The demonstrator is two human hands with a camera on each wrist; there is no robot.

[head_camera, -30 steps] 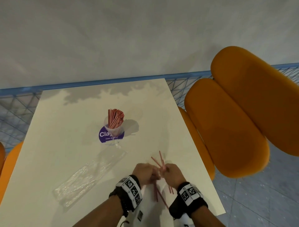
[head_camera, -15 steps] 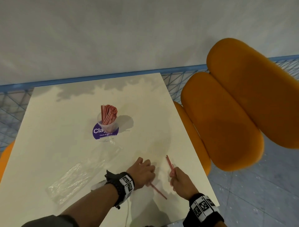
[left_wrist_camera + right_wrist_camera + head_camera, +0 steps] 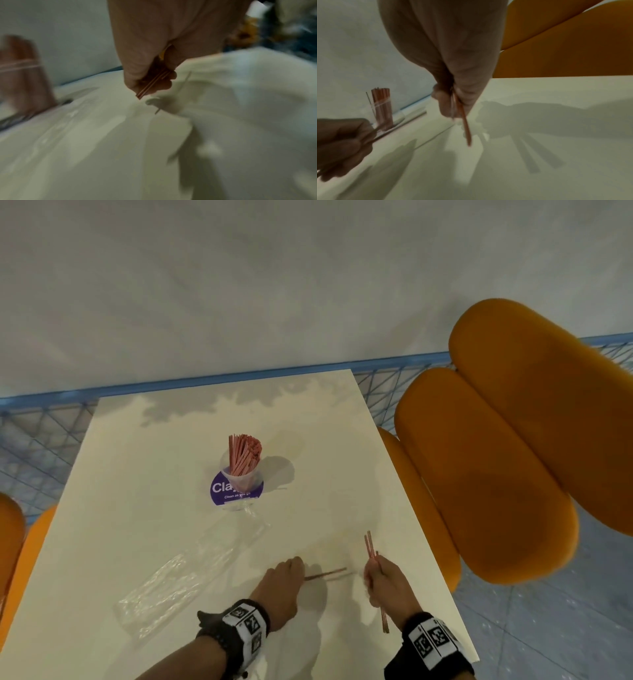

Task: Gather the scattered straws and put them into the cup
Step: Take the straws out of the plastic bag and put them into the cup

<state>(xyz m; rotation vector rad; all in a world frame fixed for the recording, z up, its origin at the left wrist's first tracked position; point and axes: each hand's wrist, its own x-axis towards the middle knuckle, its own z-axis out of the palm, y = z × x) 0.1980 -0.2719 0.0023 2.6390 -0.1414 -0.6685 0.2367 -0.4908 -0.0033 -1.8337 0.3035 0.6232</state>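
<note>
Two hands work near the front edge of the white table [image 3: 144,481]. The left hand [image 3: 282,585] pinches a pair of red straws [image 3: 325,574] that point toward the right hand [image 3: 385,580]. The right hand is closed around a second small bundle of straws [image 3: 370,544], tilted away from the person. Farther back, the clear cup [image 3: 239,478] stands upright on a purple sticker [image 3: 219,491], packed with straws. A clear plastic wrapper [image 3: 185,577] lies between the cup and the left hand.
</note>
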